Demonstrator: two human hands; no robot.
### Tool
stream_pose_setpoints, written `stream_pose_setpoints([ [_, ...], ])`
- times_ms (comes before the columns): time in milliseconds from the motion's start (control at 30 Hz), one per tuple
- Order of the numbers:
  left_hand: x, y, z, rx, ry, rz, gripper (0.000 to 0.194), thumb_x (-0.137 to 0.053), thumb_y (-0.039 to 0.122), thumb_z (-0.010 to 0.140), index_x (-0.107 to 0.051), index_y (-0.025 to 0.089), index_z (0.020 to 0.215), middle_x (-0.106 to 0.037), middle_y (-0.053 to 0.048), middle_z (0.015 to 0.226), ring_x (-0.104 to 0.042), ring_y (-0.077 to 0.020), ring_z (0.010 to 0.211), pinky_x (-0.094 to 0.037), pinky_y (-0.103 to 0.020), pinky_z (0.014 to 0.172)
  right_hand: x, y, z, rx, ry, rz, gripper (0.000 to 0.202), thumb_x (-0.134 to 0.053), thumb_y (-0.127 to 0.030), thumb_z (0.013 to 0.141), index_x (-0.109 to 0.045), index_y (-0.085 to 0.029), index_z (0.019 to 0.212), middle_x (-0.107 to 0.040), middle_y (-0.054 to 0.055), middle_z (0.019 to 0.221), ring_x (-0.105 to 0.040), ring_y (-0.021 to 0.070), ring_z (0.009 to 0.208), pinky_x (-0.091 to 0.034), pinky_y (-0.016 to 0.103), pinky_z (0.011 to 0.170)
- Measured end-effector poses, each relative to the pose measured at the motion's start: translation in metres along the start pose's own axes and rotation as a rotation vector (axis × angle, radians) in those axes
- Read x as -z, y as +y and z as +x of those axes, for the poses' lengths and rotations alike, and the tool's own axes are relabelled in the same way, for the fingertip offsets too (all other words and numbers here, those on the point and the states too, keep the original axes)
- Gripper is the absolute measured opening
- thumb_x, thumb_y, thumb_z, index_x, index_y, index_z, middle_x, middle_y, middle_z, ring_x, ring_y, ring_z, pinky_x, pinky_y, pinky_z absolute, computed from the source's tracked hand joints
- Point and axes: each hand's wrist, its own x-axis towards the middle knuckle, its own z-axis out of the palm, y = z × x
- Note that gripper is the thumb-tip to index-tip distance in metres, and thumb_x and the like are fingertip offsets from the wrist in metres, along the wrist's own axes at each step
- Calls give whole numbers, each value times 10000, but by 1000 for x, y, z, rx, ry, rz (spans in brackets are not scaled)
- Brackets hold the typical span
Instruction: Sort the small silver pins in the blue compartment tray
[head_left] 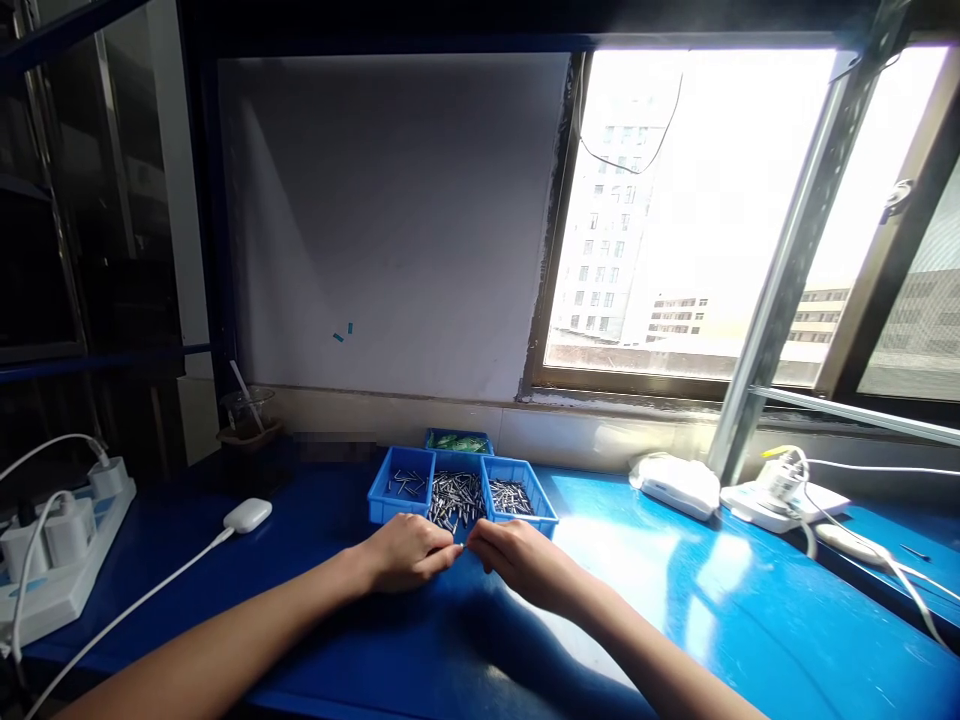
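My left hand point(411, 552) and my right hand point(519, 562) meet in front of the blue bins, fingertips almost touching. Each is closed in a pinch. A tiny pale spot shows between the fingertips, too small to name. Just beyond the hands, a heap of thin dark metal pin-like pieces point(459, 497) lies between two bins. The left blue bin point(381, 505) contains several loose pieces of this look. Many more of them fill part of the right blue bin point(538, 515). The fingers partly cover the near edge of the heap.
Behind the heap stands a blue tray with green contents point(459, 442). A white power strip point(56, 595) and a white charging case point(247, 515) with its cable are at left. On the right sit a white device point(679, 485), another power strip point(757, 508) and cables. A cup point(251, 412) stands back left.
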Motion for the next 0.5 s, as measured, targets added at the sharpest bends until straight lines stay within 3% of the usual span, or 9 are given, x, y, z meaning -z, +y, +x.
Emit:
stream_pose_setpoints([
  [167, 2, 2, 0, 6, 19, -22, 316, -438, 246, 913, -538, 161, 626, -592, 9, 624, -508, -123, 565, -281, -239, 529, 2, -4, -2, 26, 4, -42, 240, -406, -232, 944, -633, -171, 892, -649, 27, 707, -570, 141, 619, -382, 238, 577],
  [333, 5, 3, 1, 39, 75, -103, 132, -510, 228, 870, -625, 178, 829, -611, 13, 725, -537, -122, 622, -346, -218, 564, -1, 0, -1, 34, 6, -83, 227, -440, -234, 927, -641, -173, 840, -641, 21, 678, -559, 136, 592, -355, 238, 549],
  [500, 5, 3, 0, 11, 115, -158, 123, -568, 255, 855, -648, 175, 901, -607, 1, 765, -542, -120, 637, -396, -214, 594, -4, 3, 0, -24, 39, -56, 235, -441, -249, 927, -646, -182, 834, -644, 20, 673, -567, 142, 599, -365, 236, 558],
])
